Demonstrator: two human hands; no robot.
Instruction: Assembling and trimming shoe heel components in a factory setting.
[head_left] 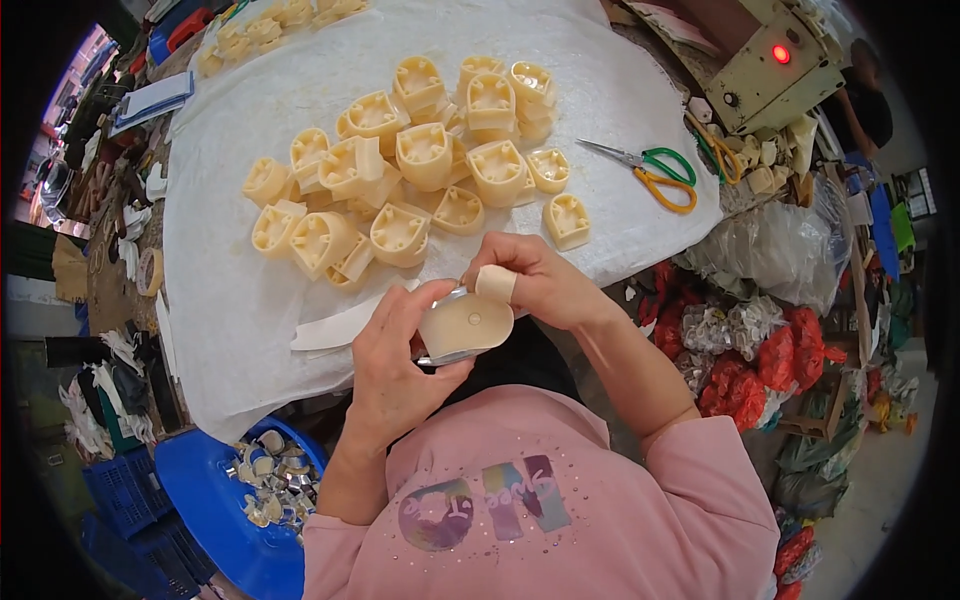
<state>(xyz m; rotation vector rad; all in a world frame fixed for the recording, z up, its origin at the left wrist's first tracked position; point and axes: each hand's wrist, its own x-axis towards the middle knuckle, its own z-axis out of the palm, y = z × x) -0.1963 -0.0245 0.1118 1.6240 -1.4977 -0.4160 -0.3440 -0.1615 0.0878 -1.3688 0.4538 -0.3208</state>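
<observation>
Close to my body, my left hand (392, 355) grips a cream plastic shoe heel (465, 325), its fingers and thumb closed along the sides. The heel's flat, rounded face is turned up, and a shiny silver covering shows along its edges. My right hand (535, 280) is closed at the heel's far edge; a cream wrap (496, 284) sits around one of its fingers. What the right fingertips pinch there is partly hidden. Beyond my hands lies a pile of similar cream heels (425, 155), hollow sides mostly up. One single heel (568, 220) stands apart at its right.
White sheeting (600, 80) covers the table. Scissors with green and orange handles (665, 180) lie at the right, a white strip (335, 330) by my left hand. A blue tub (220, 520) of silver-covered pieces stands lower left. A machine (765, 70) shows a lit red lamp.
</observation>
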